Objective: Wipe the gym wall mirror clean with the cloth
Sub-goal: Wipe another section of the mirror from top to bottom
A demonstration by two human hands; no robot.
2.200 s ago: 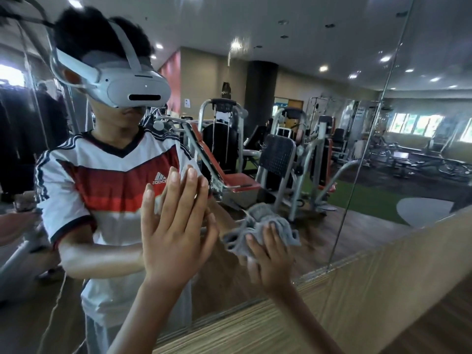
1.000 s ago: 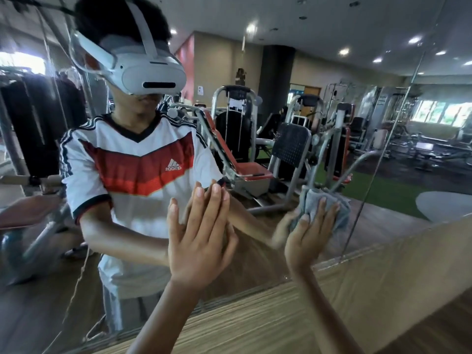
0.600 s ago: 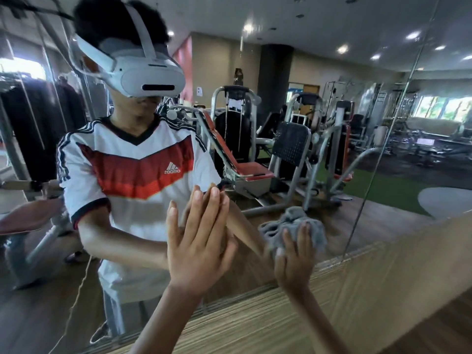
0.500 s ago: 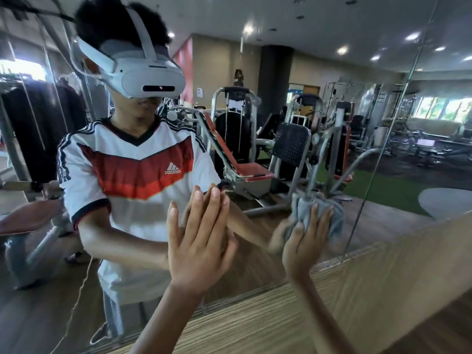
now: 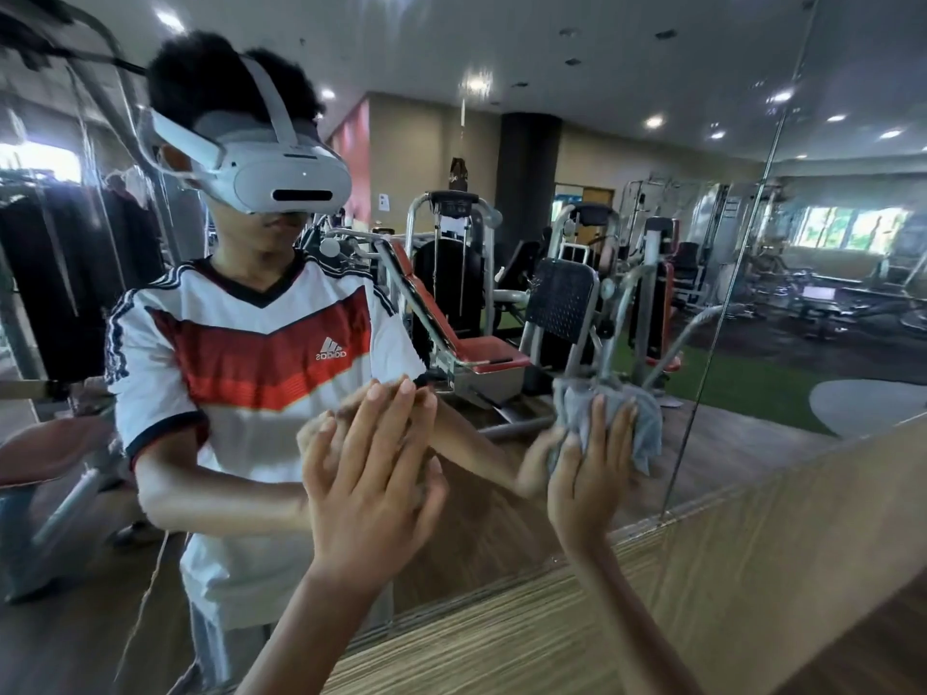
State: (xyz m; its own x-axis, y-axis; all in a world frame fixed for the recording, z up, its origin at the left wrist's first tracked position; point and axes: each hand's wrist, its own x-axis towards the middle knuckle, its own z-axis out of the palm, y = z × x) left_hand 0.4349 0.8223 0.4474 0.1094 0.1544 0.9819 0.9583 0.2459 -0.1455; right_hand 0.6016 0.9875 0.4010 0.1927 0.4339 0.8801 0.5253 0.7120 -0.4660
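The wall mirror [image 5: 627, 143] fills most of the head view and reflects me and the gym behind. My left hand [image 5: 371, 484] lies flat against the glass, fingers straight and pointing up. To its right, my right hand [image 5: 589, 474] presses a crumpled grey cloth [image 5: 637, 418] onto the mirror with straight, spread fingers. The cloth bulges out above and to the right of the fingertips, close to the mirror's lower edge.
A wood-grain panel [image 5: 727, 584] runs under the mirror's lower edge. A vertical seam [image 5: 722, 313] between mirror panes stands just right of the cloth. Gym machines and a red bench appear only as reflections.
My right hand has swept the cloth back and forth low on the glass, left and down, then right and up to where it now sits. The left hand has stayed flat in place.
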